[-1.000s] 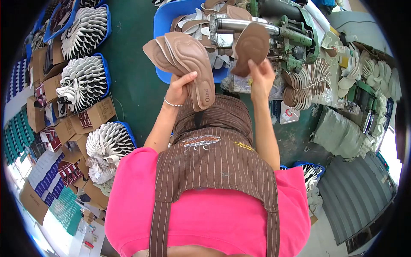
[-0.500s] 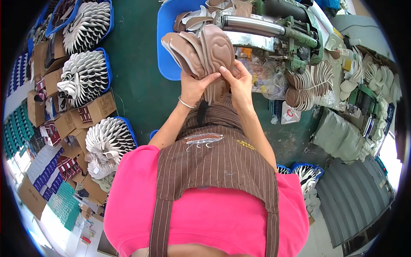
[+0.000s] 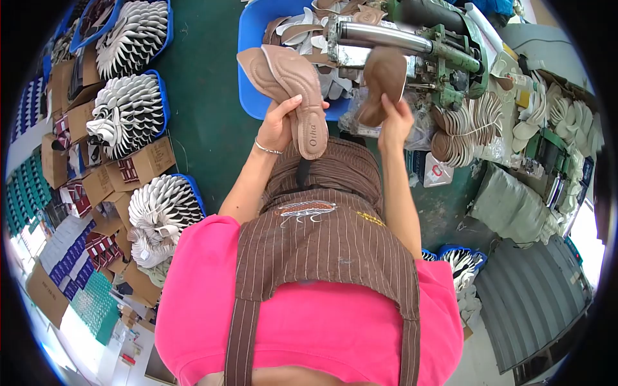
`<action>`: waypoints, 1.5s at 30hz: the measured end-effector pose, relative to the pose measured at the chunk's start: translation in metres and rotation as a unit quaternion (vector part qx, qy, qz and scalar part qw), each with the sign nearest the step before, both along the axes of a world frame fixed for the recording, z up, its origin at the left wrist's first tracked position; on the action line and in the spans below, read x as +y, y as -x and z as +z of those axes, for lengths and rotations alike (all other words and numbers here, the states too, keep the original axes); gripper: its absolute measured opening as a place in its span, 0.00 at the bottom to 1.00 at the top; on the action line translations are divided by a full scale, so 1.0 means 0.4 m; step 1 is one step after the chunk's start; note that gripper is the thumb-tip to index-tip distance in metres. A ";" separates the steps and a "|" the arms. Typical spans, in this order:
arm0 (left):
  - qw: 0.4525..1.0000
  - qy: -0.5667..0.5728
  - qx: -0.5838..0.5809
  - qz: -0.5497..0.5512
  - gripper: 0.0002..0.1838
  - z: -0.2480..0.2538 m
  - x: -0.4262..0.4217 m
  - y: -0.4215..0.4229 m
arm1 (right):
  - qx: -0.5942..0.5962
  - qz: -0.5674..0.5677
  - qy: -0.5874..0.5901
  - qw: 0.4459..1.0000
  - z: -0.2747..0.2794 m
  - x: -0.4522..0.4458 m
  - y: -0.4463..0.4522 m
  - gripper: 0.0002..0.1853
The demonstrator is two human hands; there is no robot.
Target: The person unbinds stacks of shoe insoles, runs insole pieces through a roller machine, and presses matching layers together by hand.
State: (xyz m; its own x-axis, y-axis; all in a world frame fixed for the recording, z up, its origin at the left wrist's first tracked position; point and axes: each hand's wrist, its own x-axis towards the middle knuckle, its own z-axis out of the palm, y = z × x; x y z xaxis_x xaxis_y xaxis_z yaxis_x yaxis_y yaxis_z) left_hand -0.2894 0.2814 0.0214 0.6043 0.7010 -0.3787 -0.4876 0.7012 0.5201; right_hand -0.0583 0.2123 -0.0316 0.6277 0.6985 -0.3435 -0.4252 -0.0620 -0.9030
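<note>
My left hand [image 3: 277, 126] is closed around a small stack of brown shoe insoles [image 3: 297, 80]. The top one lies face up, with stitched curves and lettering on its heel. Off to the right, my right hand [image 3: 395, 125] grips a separate brown insole [image 3: 383, 80], slightly blurred, beside the metal roller [image 3: 383, 36] of a green machine. Behind the left-hand stack stands a blue bin [image 3: 250, 96] holding loose brown and white insoles.
Blue baskets [image 3: 164, 106] of white insoles and cardboard boxes [image 3: 145, 161] line the left side. Fanned brown insoles [image 3: 467, 132] lie on the bench at the right, near a grey-green cloth bundle [image 3: 512, 204]. A corrugated grey panel [image 3: 531, 296] is at lower right.
My hands have moved apart. The right one has come away to the right with one insole, while the left keeps the others and has shifted slightly left.
</note>
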 end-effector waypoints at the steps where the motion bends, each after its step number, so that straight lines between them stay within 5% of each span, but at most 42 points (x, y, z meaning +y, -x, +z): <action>1: 1.000 -0.005 0.004 0.011 0.22 0.010 -0.004 -0.004 | -0.006 0.014 -0.016 1.000 0.018 0.027 -0.009 0.12; 4: 1.000 -0.017 0.001 0.022 0.24 0.026 -0.014 -0.013 | 0.041 0.056 -0.081 0.994 0.123 0.059 0.000 0.13; 6: 0.999 -0.019 0.009 0.037 0.24 0.014 -0.021 -0.008 | 0.033 0.028 -0.007 0.999 0.127 0.013 0.037 0.12; 10: 0.998 -0.017 0.036 0.042 0.25 -0.010 -0.034 0.005 | 0.015 0.042 0.091 0.995 -0.035 -0.003 0.004 0.08; 17: 0.983 -0.117 0.138 0.038 0.23 0.012 -0.035 -0.033 | 0.108 0.240 0.096 0.960 0.216 0.043 0.178 0.09; 21: 0.981 -0.098 0.164 0.015 0.21 -0.008 -0.036 -0.022 | 0.058 0.050 0.080 0.994 0.087 -0.026 0.138 0.11; 23: 0.995 -0.063 0.081 0.015 0.20 0.000 -0.027 -0.017 | -0.063 -0.003 0.076 0.995 -0.012 -0.025 0.063 0.12; 25: 1.000 0.009 -0.022 0.010 0.22 0.016 -0.031 -0.019 | -0.071 0.017 0.105 0.992 -0.013 0.029 0.014 0.11; 29: 0.997 -0.040 0.020 -0.055 0.23 -0.004 -0.027 -0.011 | 0.009 0.115 0.085 0.990 0.115 0.078 0.081 0.15; 33: 0.968 -0.161 0.193 -0.012 0.21 -0.023 -0.047 -0.028 | -0.026 0.248 0.109 0.962 0.183 0.033 0.200 0.16; 36: 0.929 -0.242 0.277 0.049 0.19 -0.027 -0.058 -0.052 | 0.031 0.120 0.041 0.991 0.178 0.012 0.210 0.13; 39: 0.983 -0.063 0.166 0.054 0.19 -0.051 -0.054 -0.036 | 0.051 0.001 0.006 0.999 0.142 -0.014 0.177 0.15; 42: 0.995 -0.035 0.077 0.049 0.28 -0.038 -0.048 -0.034 | -0.101 -0.022 0.115 0.988 0.000 0.018 0.042 0.14; 44: 0.992 -0.074 0.096 -0.021 0.41 -0.063 -0.042 -0.019 | -0.101 0.018 0.096 0.990 0.001 0.068 0.016 0.12; 45: 0.988 -0.082 0.128 -0.007 0.38 -0.065 -0.043 -0.021 | -0.052 0.056 0.034 0.997 0.045 0.084 0.052 0.11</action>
State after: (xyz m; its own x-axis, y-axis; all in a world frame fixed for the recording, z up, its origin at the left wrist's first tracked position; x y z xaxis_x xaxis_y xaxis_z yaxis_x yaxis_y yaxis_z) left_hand -0.2810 0.2641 -0.0045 0.5128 0.7580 -0.4032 -0.3163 0.6034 0.7321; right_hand -0.0790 0.2457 -0.0136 0.5812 0.7440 -0.3297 -0.3172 -0.1660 -0.9337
